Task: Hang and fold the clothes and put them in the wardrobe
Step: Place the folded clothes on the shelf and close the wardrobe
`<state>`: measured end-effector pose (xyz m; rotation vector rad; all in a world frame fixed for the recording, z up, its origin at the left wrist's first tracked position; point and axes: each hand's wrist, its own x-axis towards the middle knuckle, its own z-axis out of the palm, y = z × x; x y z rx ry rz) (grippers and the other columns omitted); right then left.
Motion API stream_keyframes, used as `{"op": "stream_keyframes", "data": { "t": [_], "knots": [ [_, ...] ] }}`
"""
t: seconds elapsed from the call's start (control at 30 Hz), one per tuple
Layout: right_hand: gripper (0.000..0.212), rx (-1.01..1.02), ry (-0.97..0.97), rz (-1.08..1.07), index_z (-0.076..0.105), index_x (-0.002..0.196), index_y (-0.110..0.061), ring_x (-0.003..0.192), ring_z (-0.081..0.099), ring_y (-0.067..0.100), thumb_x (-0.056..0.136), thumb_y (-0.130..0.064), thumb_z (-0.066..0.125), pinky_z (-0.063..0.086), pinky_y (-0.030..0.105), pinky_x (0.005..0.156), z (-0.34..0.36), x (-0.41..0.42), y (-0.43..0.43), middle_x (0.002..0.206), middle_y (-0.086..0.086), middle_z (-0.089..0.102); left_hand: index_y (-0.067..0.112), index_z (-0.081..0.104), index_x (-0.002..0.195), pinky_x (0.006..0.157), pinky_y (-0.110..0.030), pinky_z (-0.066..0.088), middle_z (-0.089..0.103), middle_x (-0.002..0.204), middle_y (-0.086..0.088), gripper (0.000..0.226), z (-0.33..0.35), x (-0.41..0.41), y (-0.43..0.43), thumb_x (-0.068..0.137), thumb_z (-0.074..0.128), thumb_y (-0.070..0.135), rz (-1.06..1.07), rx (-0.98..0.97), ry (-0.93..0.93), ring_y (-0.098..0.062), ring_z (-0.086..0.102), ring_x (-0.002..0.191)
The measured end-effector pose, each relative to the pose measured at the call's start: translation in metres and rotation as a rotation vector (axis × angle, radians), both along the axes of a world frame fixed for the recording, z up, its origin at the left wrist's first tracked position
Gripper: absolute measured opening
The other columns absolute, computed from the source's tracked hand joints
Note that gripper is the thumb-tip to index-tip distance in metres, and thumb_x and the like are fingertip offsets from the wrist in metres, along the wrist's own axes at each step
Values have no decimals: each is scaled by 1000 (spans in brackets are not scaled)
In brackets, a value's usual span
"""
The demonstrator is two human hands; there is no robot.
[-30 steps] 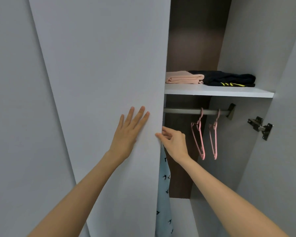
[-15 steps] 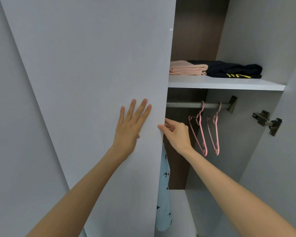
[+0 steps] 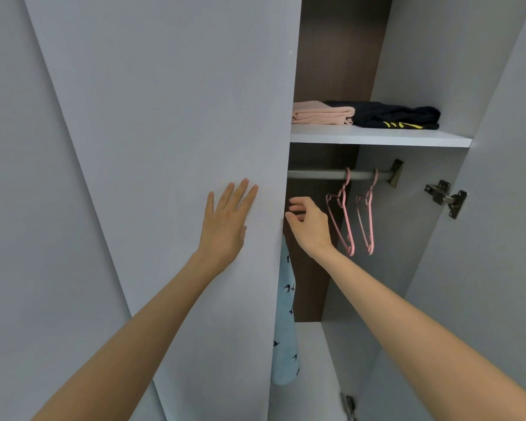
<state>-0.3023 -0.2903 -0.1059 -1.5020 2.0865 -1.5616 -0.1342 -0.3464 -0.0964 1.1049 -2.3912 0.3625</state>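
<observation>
At centre left the left hand (image 3: 225, 226) is pressed flat, fingers straight, on the smooth matt door (image 3: 164, 117), probably to steady it. Beside the door's edge the right hand (image 3: 312, 229) is held loosely curled, nothing gripped, above the hung bird-print garment (image 3: 286, 329). At upper right, folded clothes (image 3: 362, 115) are shelved; thin pink hangers (image 3: 345, 220) are left bare.

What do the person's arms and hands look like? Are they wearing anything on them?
Nothing is worn on them. The left arm and right arm are bare as far back as the picture shows, with no sleeves. The left hand and right hand have no gloves, and no rings, watch or bracelets can be seen.
</observation>
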Motion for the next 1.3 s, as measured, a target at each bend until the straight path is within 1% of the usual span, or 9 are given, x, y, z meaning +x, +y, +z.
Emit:
{"op": "stream_keyframes", "data": {
  "t": [0.07, 0.23, 0.3, 0.47, 0.6, 0.8, 0.93, 1.1, 1.3],
  "knots": [
    [35, 24, 16, 8, 51, 130, -11, 95, 53, 8, 95, -14, 54, 38, 7, 71, -1, 3, 16, 122, 4, 59, 28, -6, 150, 118, -48, 0, -6, 159, 1, 72, -2, 5, 13, 98, 44, 26, 23, 42, 11, -22, -4, 147],
    [33, 66, 136, 29, 52, 129, -16, 104, 57, 12, 96, -15, 53, 45, 20, 84, 1, 14, 65, 125, 0, 58, 30, 2, 150, 118, -47, -1, 5, 159, 1, 66, -2, 15, 54, 98, 42, 32, 52, 89, 50, -21, 5, 147],
    [33, 87, 193, 34, 51, 129, -18, 107, 58, 14, 96, -17, 53, 46, 22, 84, 1, 18, 88, 126, -2, 57, 30, 4, 150, 118, -47, 1, 8, 159, 1, 64, -1, 20, 76, 98, 42, 32, 57, 101, 67, -21, 7, 146],
    [33, 105, 375, 36, 50, 130, -19, 111, 56, 12, 97, -18, 50, 43, 19, 81, 3, 25, 150, 129, -3, 55, 30, 6, 150, 119, -44, 6, 11, 159, 1, 62, 0, 36, 134, 99, 40, 32, 76, 88, 80, -21, 10, 146],
    [33, 128, 515, 37, 50, 131, -20, 114, 55, 14, 98, -20, 49, 45, 23, 84, 7, 34, 199, 130, -3, 56, 29, 7, 150, 119, -44, 7, 12, 158, 0, 60, 3, 47, 180, 99, 38, 32, 73, 80, 81, -21, 10, 146],
    [33, 127, 692, 0, 50, 130, -21, 117, 52, 15, 98, -20, 48, 49, 32, 85, 10, 52, 265, 129, -4, 56, 28, 10, 150, 119, -43, 8, 15, 158, 0, 58, 2, 69, 239, 99, 38, 33, 49, 73, 63, -21, 13, 145],
    [33, 125, 750, -43, 50, 130, -20, 115, 53, 16, 97, -19, 48, 49, 31, 83, 7, 69, 306, 129, -4, 56, 29, 12, 150, 119, -42, 8, 16, 157, 0, 57, -4, 88, 273, 99, 38, 32, 17, 95, 80, -20, 15, 145],
    [32, 136, 751, -140, 52, 128, -18, 110, 55, 20, 96, -17, 49, 49, 34, 79, 0, 88, 361, 127, -2, 58, 30, 14, 150, 117, -42, 8, 19, 157, 0, 57, -20, 105, 315, 99, 40, 35, -52, 117, 88, -20, 17, 144],
    [36, 183, 792, -253, 50, 131, -18, 109, 54, 22, 96, -14, 49, 47, 33, 77, -2, 93, 436, 128, 1, 56, 28, 15, 150, 117, -42, 11, 21, 156, -1, 58, -30, 106, 371, 98, 41, 36, -135, 118, 34, -21, 20, 143]
  ]
}}
